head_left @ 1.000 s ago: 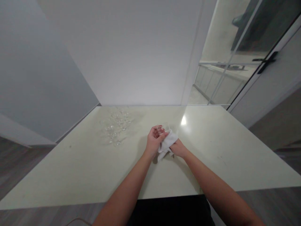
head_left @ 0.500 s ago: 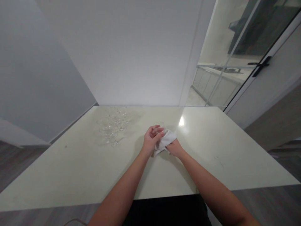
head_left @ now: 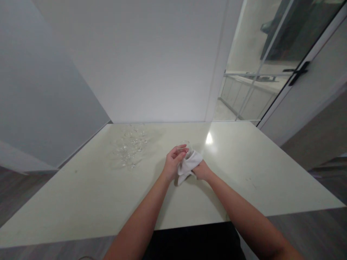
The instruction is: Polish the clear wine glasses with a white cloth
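Note:
My left hand (head_left: 173,160) is closed round a small clear drinking glass (head_left: 187,145), which it holds above the middle of the table. A white cloth (head_left: 188,164) wraps the near side of the glass and hangs down below it. My right hand (head_left: 201,169) grips this cloth from the right and presses it against the glass; its fingers are mostly hidden under the fabric. The lower part of the glass is covered by the cloth and my fingers.
Several clear stemmed glasses (head_left: 130,144) stand in a cluster on the left rear of the glossy pale table (head_left: 94,202). A white wall panel (head_left: 162,72) rises behind the table. To the right is a glazed door with a black handle (head_left: 299,73).
Both hands stay in nearly the same place with the glass. The cloth has shifted round it, and its loose corner hangs a little lower. The camera view has tilted slightly.

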A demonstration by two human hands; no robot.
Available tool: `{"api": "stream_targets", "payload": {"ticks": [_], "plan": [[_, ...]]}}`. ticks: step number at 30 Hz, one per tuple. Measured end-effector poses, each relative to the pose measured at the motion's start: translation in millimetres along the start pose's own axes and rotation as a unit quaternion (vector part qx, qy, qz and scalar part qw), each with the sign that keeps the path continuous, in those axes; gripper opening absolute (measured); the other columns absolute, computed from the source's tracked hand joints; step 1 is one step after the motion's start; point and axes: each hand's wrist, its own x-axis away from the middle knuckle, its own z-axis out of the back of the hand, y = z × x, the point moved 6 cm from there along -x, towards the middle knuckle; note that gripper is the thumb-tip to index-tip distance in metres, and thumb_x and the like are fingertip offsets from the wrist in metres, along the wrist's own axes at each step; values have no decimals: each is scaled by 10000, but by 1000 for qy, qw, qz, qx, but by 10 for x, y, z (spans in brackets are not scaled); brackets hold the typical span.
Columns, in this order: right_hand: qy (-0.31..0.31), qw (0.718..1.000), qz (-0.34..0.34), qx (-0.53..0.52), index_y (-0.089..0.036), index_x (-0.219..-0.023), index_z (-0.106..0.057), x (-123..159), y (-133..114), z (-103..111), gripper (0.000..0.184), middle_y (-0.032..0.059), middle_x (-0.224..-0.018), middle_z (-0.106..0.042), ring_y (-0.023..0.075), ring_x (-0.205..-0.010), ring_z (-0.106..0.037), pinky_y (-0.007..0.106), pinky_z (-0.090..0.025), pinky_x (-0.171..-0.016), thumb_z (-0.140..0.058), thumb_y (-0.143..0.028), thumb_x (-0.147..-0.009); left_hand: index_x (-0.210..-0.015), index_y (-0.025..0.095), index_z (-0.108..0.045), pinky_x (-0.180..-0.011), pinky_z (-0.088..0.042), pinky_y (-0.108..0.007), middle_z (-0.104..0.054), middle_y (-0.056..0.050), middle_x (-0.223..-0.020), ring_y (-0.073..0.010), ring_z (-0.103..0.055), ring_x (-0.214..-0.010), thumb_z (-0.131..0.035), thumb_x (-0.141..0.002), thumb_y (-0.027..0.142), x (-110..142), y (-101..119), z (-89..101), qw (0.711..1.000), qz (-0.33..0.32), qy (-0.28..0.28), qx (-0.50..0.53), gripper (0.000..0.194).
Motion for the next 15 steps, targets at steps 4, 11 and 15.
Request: {"api": "stream_targets", "payload": {"ticks": [4, 11, 15], "plan": [[-38, 997, -63, -38, -178, -996, -678, 50, 48, -25, 267, 36, -986, -722, 185, -904, -650, 346, -504, -922, -621, -300, -765, -1064, 156, -660, -851, -486, -352, -731, -99, -936, -233, -677, -900, -742, -680, 481, 26, 13, -65, 997, 17, -34, 63, 509], [-31, 999, -34, -23, -213, -1068, -670, -10, 64, -23, 307, 42, -1124, -695, 221, -1052, -624, 419, -427, -1053, -615, -302, -780, -1118, 190, -650, -852, -479, -290, -688, -72, -1064, -186, -646, -950, -819, -643, 364, 40, 4, -68, 1000, 11, -9, -2, 534], [-23, 997, -56, -48, -203, -1047, -680, 23, 139, -10, 292, 45, -1096, -706, 219, -1015, -642, 415, -460, -1016, -615, -273, -771, -1177, 191, -609, -861, -486, -323, -705, -76, -1020, -191, -661, -915, -808, -666, 369, 41, 5, -64, 999, 30, -14, 41, 577]]}}
